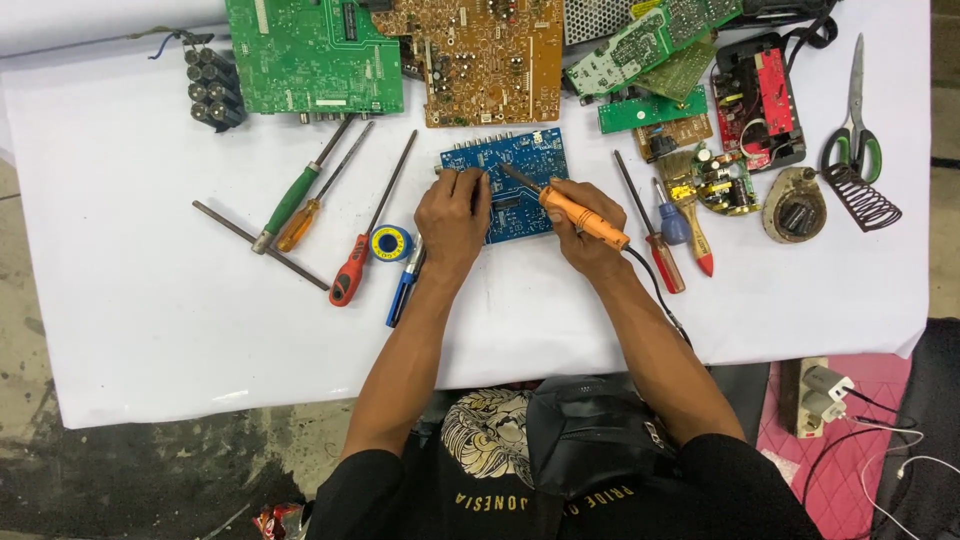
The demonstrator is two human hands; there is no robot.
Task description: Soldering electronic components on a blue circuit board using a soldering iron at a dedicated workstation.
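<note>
Right grip point(578, 222), iron point(583, 216), white table point(150, 330)

The small circuit board point(510, 183) lies mid-table point(150, 330), the left hand point(452, 215) on its left edge, the right hand point(583, 232) at its right holding the soldering iron point(575, 212) across it. Screwdrivers point(330, 215) and a solder reel point(390, 243) lie left; larger boards point(400, 55) behind; scissors point(853, 110) far right.

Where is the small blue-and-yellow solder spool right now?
In the head view, the solder spool lies on the white table, just left of the left hand, between the red-handled screwdriver and the blue pen-like tool.
</note>
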